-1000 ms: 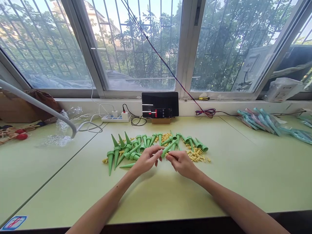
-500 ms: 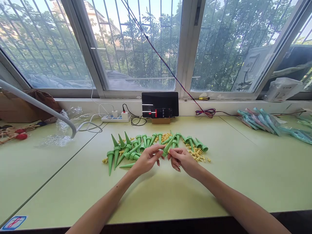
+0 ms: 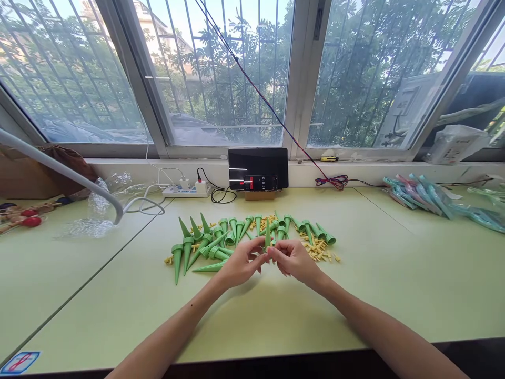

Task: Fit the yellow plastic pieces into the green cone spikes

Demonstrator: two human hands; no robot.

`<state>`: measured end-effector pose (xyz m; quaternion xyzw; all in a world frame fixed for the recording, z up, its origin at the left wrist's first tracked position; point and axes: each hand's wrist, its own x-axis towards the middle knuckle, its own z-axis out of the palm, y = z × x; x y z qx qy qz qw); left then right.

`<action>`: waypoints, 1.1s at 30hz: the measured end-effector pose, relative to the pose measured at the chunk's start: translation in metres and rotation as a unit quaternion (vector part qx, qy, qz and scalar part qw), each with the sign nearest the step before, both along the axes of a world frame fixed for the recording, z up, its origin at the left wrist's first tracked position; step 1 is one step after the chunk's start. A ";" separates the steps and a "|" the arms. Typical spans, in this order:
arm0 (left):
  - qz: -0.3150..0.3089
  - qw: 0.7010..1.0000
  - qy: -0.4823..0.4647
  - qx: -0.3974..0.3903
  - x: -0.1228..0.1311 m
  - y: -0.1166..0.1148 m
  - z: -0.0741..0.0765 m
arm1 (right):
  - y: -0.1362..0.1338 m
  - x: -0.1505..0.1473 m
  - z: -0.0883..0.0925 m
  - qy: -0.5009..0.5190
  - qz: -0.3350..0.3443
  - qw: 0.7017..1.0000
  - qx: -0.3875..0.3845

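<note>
Between my hands a green plastic watering spike [image 3: 268, 234] stands nearly upright, its point upward. My left hand [image 3: 246, 260] is closed around its lower end. My right hand [image 3: 295, 258] has thumb and forefinger pinched against the base of that spike, where a small yellow piece [image 3: 270, 248] shows only in part. Behind my hands lie several more green spikes [image 3: 178, 260] with ribbed collars, some tilted and some on their sides. Small yellow T-shaped plastic pieces [image 3: 321, 252] are scattered at the right of the spikes and among them.
A dark tablet [image 3: 258, 158] with a phone [image 3: 260, 182] before it leans at the back of the table. A white power strip [image 3: 186, 190] with cables stands left of them. Wrapped blue and pink items [image 3: 422, 195] lie far right; a white tube [image 3: 63, 176] crosses the left.
The spike has turned from a rightward tilt to nearly upright. My right fingers have moved slightly left, against its base, and my left hand has shifted a little to the right.
</note>
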<state>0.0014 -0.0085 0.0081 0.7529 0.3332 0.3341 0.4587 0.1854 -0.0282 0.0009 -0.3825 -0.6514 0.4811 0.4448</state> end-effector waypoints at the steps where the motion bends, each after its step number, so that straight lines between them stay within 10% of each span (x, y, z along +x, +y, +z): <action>1: -0.007 1.000 -0.004 0.001 0.000 0.000 0.000 | -0.001 0.000 0.000 -0.026 -0.010 0.999 0.022; 11: -0.078 0.997 0.002 -0.015 0.002 -0.004 0.009 | -0.007 -0.003 -0.001 -0.185 -0.110 0.958 0.188; 33: -0.103 0.993 0.011 -0.051 0.000 -0.005 0.008 | -0.006 -0.002 -0.002 -0.180 -0.075 0.964 0.179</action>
